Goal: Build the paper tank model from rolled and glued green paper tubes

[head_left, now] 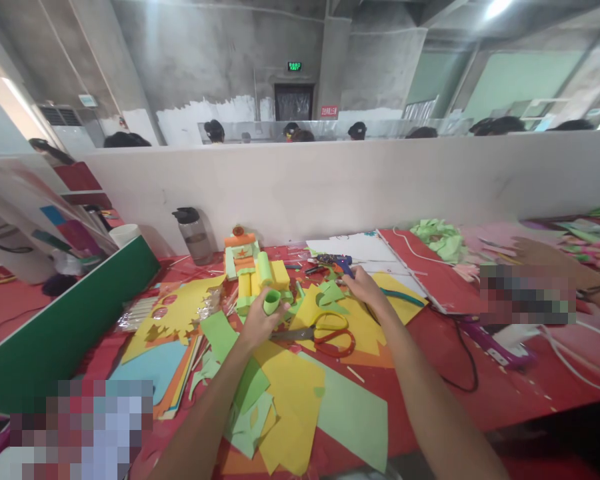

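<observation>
My left hand (260, 321) is closed around a short green paper tube (271, 302), its open end facing up. My right hand (364, 285) grips a blue hot glue gun (337, 261), its nozzle pointing left over the paper scraps. Just behind my left hand stands a paper model (241, 255) in orange, yellow and green, with rolled tubes and a star on it. Scissors (330, 331) with yellow and red handles lie on yellow paper (293, 393) between my forearms.
Green paper (355, 407) and scraps cover the red table (430, 353). A bottle (194, 237) stands by the white partition (330, 183). A green board (80, 313) rises at left. Another person's hand (540, 260) is at right, near a purple-and-white tool (503, 343) and cords.
</observation>
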`<state>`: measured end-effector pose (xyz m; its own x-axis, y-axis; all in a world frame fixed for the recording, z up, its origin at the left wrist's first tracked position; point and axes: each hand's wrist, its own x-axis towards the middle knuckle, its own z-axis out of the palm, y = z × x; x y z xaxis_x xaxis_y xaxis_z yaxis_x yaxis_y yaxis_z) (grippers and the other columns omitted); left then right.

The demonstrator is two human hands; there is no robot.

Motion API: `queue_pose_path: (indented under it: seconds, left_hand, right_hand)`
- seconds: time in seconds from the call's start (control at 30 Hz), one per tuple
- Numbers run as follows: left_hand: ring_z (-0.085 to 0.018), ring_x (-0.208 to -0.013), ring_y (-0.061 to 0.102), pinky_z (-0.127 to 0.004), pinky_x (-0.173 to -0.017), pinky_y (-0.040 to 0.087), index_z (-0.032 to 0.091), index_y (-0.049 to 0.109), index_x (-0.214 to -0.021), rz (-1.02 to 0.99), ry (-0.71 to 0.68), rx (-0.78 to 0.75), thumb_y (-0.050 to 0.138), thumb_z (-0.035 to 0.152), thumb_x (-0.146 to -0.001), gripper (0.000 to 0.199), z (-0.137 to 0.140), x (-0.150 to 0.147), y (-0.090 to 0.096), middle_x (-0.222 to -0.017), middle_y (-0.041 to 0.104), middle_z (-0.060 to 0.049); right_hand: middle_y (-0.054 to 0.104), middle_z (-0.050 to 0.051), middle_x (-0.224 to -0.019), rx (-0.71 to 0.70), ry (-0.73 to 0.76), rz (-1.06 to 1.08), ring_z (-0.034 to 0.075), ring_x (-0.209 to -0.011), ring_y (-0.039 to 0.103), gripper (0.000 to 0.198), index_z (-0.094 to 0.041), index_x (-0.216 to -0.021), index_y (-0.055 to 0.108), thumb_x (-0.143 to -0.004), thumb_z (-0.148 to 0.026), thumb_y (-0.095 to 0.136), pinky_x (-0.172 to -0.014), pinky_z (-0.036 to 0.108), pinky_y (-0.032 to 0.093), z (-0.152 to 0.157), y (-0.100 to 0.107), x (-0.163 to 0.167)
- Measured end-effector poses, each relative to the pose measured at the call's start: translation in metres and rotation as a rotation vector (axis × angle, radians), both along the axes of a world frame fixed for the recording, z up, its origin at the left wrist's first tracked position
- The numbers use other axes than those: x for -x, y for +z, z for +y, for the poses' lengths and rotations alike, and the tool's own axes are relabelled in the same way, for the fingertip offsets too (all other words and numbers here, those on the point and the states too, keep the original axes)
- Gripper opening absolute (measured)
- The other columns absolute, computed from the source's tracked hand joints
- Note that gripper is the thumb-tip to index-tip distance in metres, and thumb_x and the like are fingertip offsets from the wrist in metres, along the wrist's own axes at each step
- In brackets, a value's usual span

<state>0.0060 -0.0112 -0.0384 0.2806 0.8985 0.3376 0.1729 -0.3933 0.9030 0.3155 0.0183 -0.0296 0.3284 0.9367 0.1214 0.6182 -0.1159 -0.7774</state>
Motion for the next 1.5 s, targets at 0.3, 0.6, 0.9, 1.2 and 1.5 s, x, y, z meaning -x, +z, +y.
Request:
queue_pose_path:
  seconds: [0.3, 0.6, 0.9, 1.2, 1.5]
  left_hand:
    - [-0.012, -0.065, 0.051, -0.024, -0.063, 0.042, 0.019, 0.05, -0.08, -0.003, 0.009, -0.006, 0.07, 0.034, -0.08, 0.025, -0.001, 0.0, 0.003, -0.071, 0.052, 0.004]
    - [-0.013, -0.065, 0.051, -0.024, -0.062, 0.041, 0.019, 0.051, -0.081, -0.011, 0.0, 0.012, 0.07, 0.034, -0.081, 0.024, -0.001, 0.0, 0.001, -0.072, 0.052, 0.004]
    - [-0.013, -0.064, 0.051, -0.025, -0.06, 0.04, 0.019, 0.051, -0.08, 0.004, 0.003, 0.009, 0.069, 0.035, -0.081, 0.024, -0.001, 0.0, 0.002, -0.071, 0.053, 0.003]
    - [-0.013, -0.064, 0.05, -0.026, -0.061, 0.041, 0.019, 0.051, -0.079, -0.014, 0.001, 0.007, 0.07, 0.038, -0.08, 0.026, -0.001, 0.0, 0.003, -0.071, 0.053, 0.002]
    - [-0.013, -0.064, 0.05, -0.026, -0.061, 0.041, 0.019, 0.052, -0.08, 0.021, 0.003, 0.023, 0.068, 0.036, -0.082, 0.024, -0.002, 0.0, 0.004, -0.071, 0.053, 0.002]
  right_hand:
    - [0.059, -0.006, -0.061, -0.116, 0.052, 0.277, 0.012, -0.049, 0.051, 0.018, -0.023, -0.094, 0.045, -0.081, -0.03, 0.056, -0.048, 0.023, 0.038, -0.004, 0.004, 0.003]
    - [0.067, 0.0, -0.072, -0.204, 0.132, 0.582, 0.013, -0.059, 0.06, 0.022, -0.021, -0.087, 0.051, -0.07, -0.025, 0.063, -0.053, 0.024, 0.049, -0.012, 0.018, 0.01]
    - [0.074, 0.006, -0.088, -0.207, 0.093, 0.792, 0.018, -0.072, 0.071, 0.024, -0.018, -0.088, 0.064, -0.066, -0.018, 0.072, -0.059, 0.025, 0.058, -0.019, 0.028, 0.016]
    - [0.067, 0.001, -0.063, -0.296, 0.124, 0.656, 0.007, -0.041, 0.047, 0.029, -0.018, -0.075, 0.058, -0.067, -0.037, 0.079, -0.036, 0.018, 0.033, -0.014, 0.024, 0.019]
    - [0.06, -0.008, -0.05, -0.403, 0.025, 0.601, 0.007, -0.033, 0.041, 0.049, -0.024, -0.093, 0.044, -0.065, -0.042, 0.081, -0.033, 0.018, 0.029, -0.012, 0.028, 0.019]
